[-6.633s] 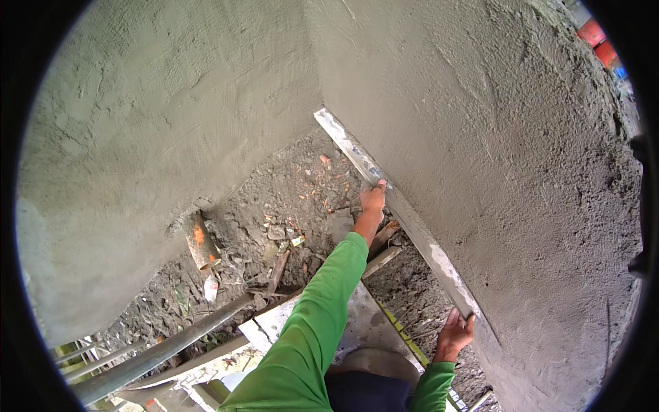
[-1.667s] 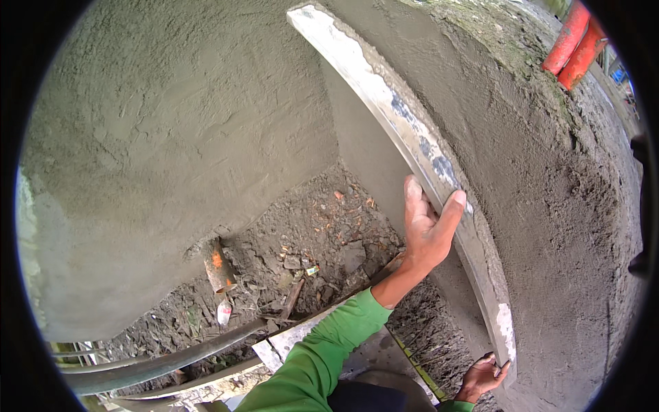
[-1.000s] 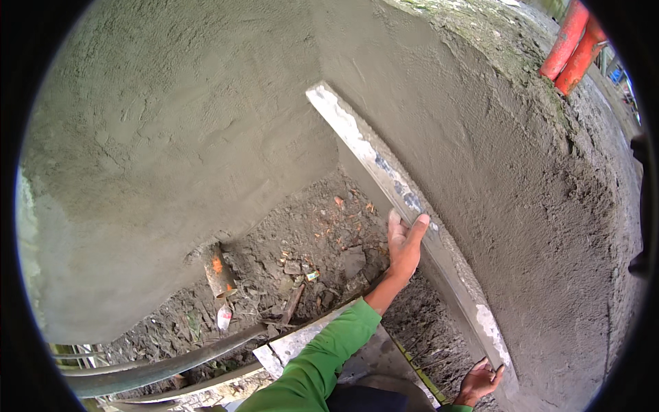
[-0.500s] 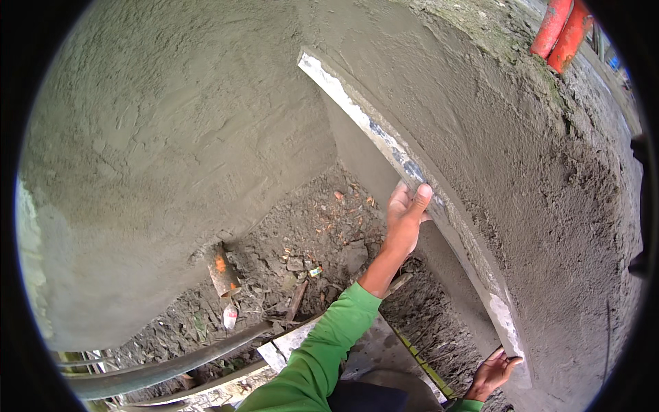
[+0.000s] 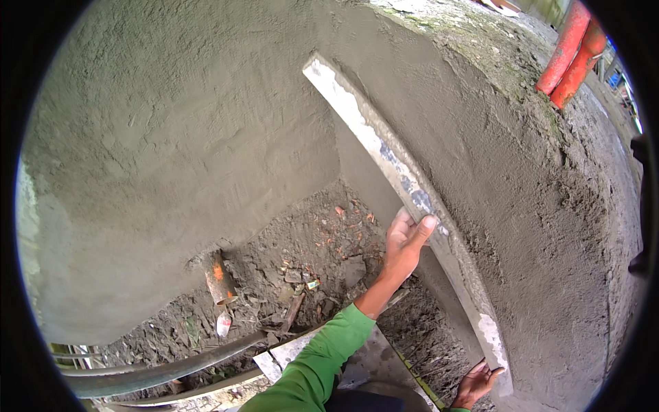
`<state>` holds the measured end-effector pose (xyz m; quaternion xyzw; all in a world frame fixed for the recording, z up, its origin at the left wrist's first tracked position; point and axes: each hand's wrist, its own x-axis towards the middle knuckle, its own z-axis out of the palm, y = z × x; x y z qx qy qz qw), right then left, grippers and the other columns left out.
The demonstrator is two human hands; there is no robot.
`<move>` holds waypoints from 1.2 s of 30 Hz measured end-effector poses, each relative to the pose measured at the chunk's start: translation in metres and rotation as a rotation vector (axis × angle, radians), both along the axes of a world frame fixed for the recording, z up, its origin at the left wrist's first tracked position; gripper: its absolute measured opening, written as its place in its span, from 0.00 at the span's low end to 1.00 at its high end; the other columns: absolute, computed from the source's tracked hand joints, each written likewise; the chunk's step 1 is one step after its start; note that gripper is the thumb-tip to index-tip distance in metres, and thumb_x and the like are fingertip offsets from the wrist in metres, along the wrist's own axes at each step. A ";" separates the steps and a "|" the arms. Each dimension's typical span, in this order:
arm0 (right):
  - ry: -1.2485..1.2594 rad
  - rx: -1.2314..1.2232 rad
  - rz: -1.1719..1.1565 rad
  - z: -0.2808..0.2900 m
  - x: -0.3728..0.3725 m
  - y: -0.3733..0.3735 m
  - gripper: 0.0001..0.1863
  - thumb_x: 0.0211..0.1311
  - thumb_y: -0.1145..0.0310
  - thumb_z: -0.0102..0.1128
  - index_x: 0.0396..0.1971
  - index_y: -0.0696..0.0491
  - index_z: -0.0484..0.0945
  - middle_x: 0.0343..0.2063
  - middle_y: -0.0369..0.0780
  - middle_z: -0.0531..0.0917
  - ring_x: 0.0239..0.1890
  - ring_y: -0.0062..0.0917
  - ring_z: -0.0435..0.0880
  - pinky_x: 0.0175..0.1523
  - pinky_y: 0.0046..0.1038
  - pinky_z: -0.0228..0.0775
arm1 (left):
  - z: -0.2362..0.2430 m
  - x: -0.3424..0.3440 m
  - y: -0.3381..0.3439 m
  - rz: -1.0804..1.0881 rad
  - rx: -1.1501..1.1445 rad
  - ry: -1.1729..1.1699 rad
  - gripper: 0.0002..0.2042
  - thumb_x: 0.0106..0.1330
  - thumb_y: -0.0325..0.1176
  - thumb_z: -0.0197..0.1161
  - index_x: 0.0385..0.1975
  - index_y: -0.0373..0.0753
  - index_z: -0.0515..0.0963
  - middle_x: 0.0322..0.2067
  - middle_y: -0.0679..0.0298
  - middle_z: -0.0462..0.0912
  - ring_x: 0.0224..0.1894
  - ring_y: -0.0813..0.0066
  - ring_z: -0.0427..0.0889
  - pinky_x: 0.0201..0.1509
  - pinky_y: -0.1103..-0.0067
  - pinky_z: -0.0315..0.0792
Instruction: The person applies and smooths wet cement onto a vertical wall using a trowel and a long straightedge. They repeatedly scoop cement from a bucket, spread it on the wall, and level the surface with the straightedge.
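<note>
A long screed bar (image 5: 458, 271), smeared with mortar and with worn white patches, slants across the freshly plastered right-hand wall (image 5: 549, 226). My left hand (image 5: 405, 246) is closed around its middle, the thumb on the face towards me and the fingers mostly behind it. Close to the bar's near lower end, my right hand (image 5: 475, 386) pinches its edge. The bar's far end lies by the corner where this wall meets the left-hand plastered wall (image 5: 171, 137). Wet mortar lines the bar's right edge. Whether its whole length touches the plaster I cannot tell.
A short brown pipe (image 5: 218, 278) juts from the foot of the left wall above rubble-strewn soil (image 5: 322, 257). Below lie a long curved-looking pole (image 5: 171, 367) and a pale board (image 5: 364, 360). Two red pipes (image 5: 571, 62) rise from the wall's rough top at upper right.
The bar's lower end has shifted left, and its face shows wider. Both hands moved along with it, keeping their hold. The view has tilted, so the wall top sits lower.
</note>
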<state>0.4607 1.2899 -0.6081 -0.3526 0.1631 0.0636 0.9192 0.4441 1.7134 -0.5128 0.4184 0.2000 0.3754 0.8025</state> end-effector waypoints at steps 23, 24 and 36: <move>0.145 -0.205 -0.051 -0.004 -0.004 -0.006 0.23 0.63 0.53 0.60 0.51 0.53 0.72 0.47 0.38 0.78 0.49 0.24 0.75 0.53 0.20 0.67 | -0.116 0.010 -0.020 0.172 -0.326 0.317 0.24 0.63 0.46 0.65 0.49 0.35 0.68 0.42 0.63 0.77 0.42 0.75 0.78 0.36 0.76 0.77; 0.129 -0.203 -0.094 0.005 -0.004 -0.008 0.21 0.63 0.53 0.59 0.50 0.51 0.73 0.46 0.38 0.78 0.47 0.24 0.76 0.51 0.20 0.68 | -0.101 0.007 -0.023 0.068 -0.262 0.196 0.22 0.63 0.45 0.65 0.48 0.37 0.69 0.39 0.65 0.77 0.39 0.77 0.78 0.34 0.78 0.75; -0.253 -0.037 -0.226 0.079 0.016 0.009 0.16 0.66 0.57 0.54 0.46 0.51 0.77 0.43 0.37 0.83 0.43 0.25 0.82 0.43 0.25 0.75 | 0.071 0.026 -0.020 0.085 0.101 -0.095 0.13 0.66 0.39 0.62 0.37 0.37 0.70 0.26 0.74 0.69 0.25 0.90 0.63 0.27 0.88 0.59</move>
